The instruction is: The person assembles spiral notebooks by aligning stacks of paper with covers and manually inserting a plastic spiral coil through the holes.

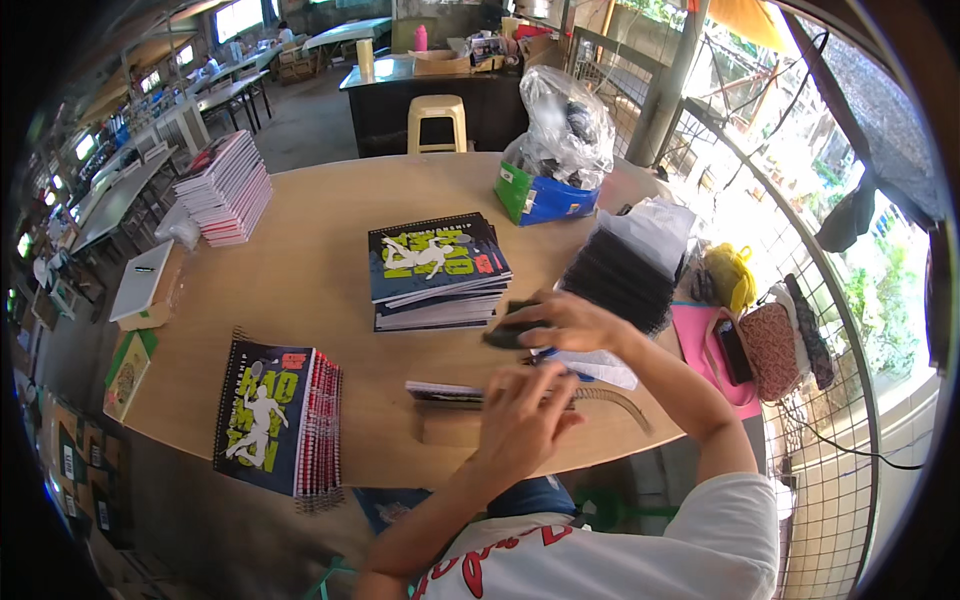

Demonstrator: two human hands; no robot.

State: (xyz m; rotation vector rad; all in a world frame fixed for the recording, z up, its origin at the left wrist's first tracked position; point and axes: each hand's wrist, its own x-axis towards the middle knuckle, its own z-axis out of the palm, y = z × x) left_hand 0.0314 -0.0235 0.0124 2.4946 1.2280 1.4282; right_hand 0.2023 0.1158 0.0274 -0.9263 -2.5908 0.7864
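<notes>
Lying lengthwise left-to-right: notebook (443, 393), its right end hiding behind the left hand (522, 415), fingers standing apart; right hand (575, 322) is pinching a blurred dark block (505, 337).

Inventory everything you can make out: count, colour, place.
Table: one, light brown, foreground
Notebook stacks: two, navy, centre and front left
Book stack: one, red and white, back left
Box: one, blue and green, back right
Plastic bag: one, clear, in the box
Bundle: one, black, right of centre
Sheet: one, pink, right side
Block: one, brown, near side
Stool: one, cream, behind the table
Item: one, dark, near centre
Left hand: one, bare, right of the block
Right hand: one, bare, on the item
</notes>
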